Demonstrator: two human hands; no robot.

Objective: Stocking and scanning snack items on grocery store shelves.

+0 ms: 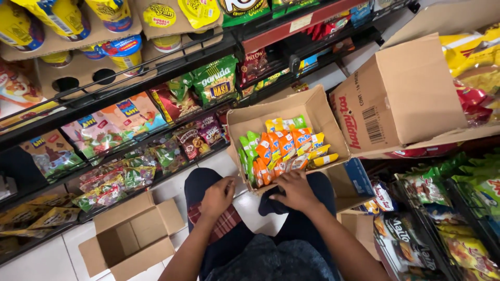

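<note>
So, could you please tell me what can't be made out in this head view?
- Right hand: fingertips curl over the snack packets at the box's near edge; whether they grip one is unclear.
- Open cardboard box: the packets cover its bottom.
- Left hand: its palm, flat on the knee, is hidden.
- Empty carton on the floor: its inner corner is in shadow.

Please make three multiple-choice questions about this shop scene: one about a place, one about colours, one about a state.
1. Where does the right hand rest?
A. on the floor
B. at the near edge of the snack box
C. on a shelf

2. What colours are the snack packets in that box?
A. blue, white
B. black, pink
C. orange, green, yellow

3. How is the floor box?
A. open, nothing showing inside
B. taped shut
C. crushed flat

Answers: B, its fingers reach the packets; C, those colours show; A, the flaps stand open.
</note>
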